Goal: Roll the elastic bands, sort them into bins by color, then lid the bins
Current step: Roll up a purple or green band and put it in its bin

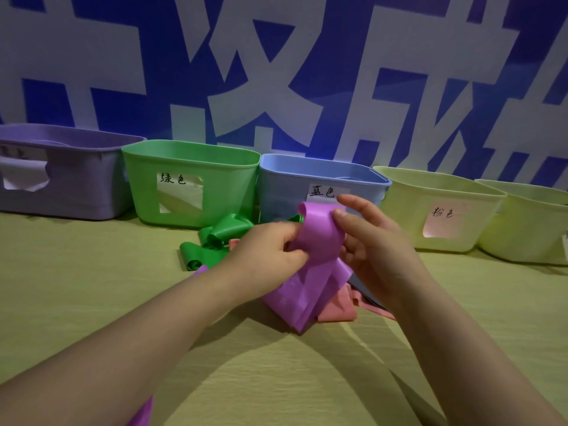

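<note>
At centre, purple band (319, 238): half-rolled, lifted before the blue bin (295, 179), tail hanging.
Left hand (267, 250): pinches roll's left edge.
Right hand (372, 241): thumb and fingers grip its right side.
Handling: light, limp, probably slick; hold its 2 ends.

Both the left hand (270, 244) and right hand (373, 241) pinch a purple band (319, 238), perhaps half-rolled, with green bands (221, 235) at ten o'clock on the surface (92, 272).

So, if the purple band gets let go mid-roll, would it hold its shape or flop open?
Likely floppy: the purple band drapes limply from the roll to the table. It would probably unroll if released, since the left hand and right hand both pinch the roll. Seems light: fingers alone hold it up.
</note>
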`<action>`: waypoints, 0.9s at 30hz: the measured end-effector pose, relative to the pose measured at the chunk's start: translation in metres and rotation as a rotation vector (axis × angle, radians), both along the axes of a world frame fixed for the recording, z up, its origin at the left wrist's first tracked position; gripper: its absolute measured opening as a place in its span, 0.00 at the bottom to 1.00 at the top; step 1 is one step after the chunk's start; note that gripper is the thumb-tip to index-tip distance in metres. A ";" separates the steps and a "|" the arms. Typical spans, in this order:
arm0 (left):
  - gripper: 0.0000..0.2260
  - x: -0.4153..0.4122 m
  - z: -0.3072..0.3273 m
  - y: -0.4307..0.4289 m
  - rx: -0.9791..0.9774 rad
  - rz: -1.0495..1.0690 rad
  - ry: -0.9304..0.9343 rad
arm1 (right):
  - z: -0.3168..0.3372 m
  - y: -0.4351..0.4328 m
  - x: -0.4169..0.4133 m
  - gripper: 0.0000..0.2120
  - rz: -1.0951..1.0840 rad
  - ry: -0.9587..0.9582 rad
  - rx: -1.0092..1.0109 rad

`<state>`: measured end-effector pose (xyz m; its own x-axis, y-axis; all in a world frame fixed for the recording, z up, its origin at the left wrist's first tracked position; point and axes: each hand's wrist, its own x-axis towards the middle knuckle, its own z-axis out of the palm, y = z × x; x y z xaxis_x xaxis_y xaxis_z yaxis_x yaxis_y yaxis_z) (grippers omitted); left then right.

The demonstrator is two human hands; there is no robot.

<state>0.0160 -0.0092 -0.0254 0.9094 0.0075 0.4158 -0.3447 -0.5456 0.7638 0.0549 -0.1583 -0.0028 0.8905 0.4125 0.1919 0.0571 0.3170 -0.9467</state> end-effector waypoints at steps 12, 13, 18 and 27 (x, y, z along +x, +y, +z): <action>0.14 -0.008 0.017 0.001 -0.612 -0.162 0.088 | -0.008 0.009 -0.003 0.22 -0.088 -0.277 -0.097; 0.13 -0.007 0.017 0.001 -0.594 -0.112 0.049 | -0.007 0.010 -0.005 0.22 -0.078 -0.288 -0.116; 0.07 -0.009 0.017 0.000 -0.468 -0.033 -0.019 | -0.007 0.008 -0.007 0.10 0.026 -0.227 -0.153; 0.07 -0.011 0.017 -0.007 -0.419 -0.128 -0.034 | -0.009 0.007 -0.004 0.02 -0.117 -0.268 -0.205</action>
